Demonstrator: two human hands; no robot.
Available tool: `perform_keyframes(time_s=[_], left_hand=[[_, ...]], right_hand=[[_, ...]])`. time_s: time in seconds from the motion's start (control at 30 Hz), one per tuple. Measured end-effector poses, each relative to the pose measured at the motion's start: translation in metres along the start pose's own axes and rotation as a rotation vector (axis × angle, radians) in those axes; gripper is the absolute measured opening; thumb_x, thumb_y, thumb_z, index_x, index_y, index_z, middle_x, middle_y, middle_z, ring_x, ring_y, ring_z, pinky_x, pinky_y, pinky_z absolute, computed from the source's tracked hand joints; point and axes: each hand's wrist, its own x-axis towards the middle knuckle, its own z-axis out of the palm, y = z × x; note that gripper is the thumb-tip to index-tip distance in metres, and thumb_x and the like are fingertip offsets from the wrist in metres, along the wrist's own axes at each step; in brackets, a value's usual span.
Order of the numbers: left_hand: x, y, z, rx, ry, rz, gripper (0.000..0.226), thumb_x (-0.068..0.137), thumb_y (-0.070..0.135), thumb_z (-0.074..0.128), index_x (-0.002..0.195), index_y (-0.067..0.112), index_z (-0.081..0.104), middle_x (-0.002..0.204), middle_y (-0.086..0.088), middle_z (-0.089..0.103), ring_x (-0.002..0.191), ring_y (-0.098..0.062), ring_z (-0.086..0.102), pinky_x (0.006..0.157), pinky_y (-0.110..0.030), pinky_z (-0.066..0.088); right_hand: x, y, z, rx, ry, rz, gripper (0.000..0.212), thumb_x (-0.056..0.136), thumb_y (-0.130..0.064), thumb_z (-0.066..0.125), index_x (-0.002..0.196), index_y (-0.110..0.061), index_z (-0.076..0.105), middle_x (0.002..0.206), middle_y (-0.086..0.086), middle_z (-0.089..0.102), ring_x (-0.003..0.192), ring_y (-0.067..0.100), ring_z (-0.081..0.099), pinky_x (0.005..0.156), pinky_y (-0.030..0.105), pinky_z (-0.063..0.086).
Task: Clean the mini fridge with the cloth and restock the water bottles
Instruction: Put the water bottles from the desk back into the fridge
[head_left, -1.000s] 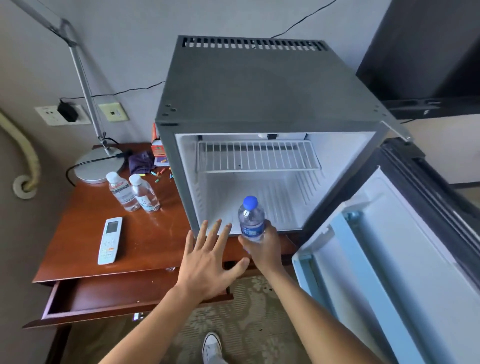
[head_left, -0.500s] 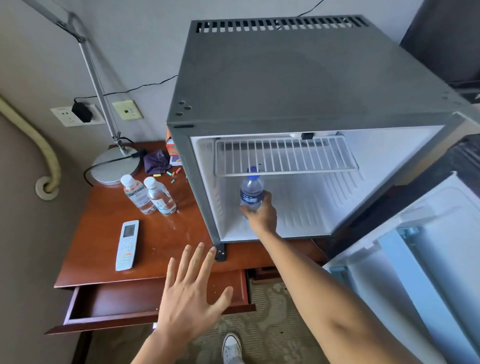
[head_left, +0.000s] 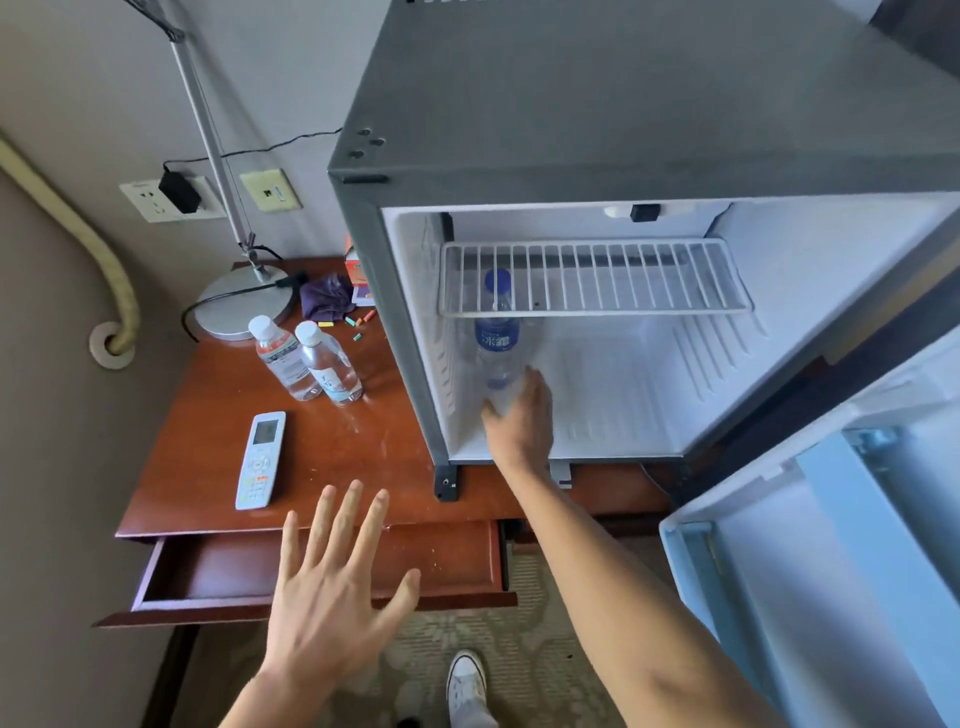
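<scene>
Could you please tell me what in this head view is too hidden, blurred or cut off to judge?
- Blue-capped bottle: motion-blurred, its base hidden behind the right hand; whether it stands on the fridge floor is unclear.
- Its cap shows only through the wire shelf.
- Fridge door: cut off by the right edge.
- Labels on the two desk bottles: too small to read.
- Left hand is open and holds nothing.

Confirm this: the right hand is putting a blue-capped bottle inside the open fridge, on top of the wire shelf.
Not quite. The head view shows the right hand holding the blue-capped bottle inside the open fridge, but below the wire shelf, in the lower compartment; its cap shows through the shelf bars.
</scene>
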Motion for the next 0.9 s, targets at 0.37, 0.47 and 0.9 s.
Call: perform_keyframes(time_s=[0.37,0.47,0.9], left_hand=[[-0.018,-0.011,0.016,-0.032,-0.032,-0.170,0.104,0.079,0.071,0.052,0.164,0.019,0.025,0.172,-0.010,0.015,0.161,-0.030,0.005,0.124,-0.065,0.013],[-0.030,-0.023,0.015,-0.032,-0.026,-0.218,0.106,0.077,0.072,0.054,0.164,0.018,0.027,0.172,-0.011,0.016,0.160,-0.031,0.006,0.123,-0.066,0.014],[-0.056,-0.065,0.027,-0.079,0.197,-0.347,0.111,0.062,0.058,0.073,0.160,0.017,0.038,0.168,-0.011,0.030,0.156,-0.035,0.026,0.121,-0.065,0.024]], right_hand=[[-0.164,-0.013,-0.027,-0.339,-0.268,-0.757,0.053,0.092,-0.029,0.055,0.145,-0.022,0.051,0.148,0.011,0.051,0.137,0.034,0.046,0.106,0.051,0.046],[-0.157,-0.047,-0.005,-0.308,-0.273,-0.821,0.054,0.091,-0.029,0.056,0.145,-0.023,0.051,0.147,0.012,0.051,0.134,0.035,0.050,0.101,0.048,0.051],[0.000,-0.237,0.145,-0.504,-0.301,-0.586,0.065,0.082,-0.022,0.073,0.140,-0.028,0.044,0.161,0.020,0.020,0.139,0.056,0.029,0.109,0.065,0.033]])
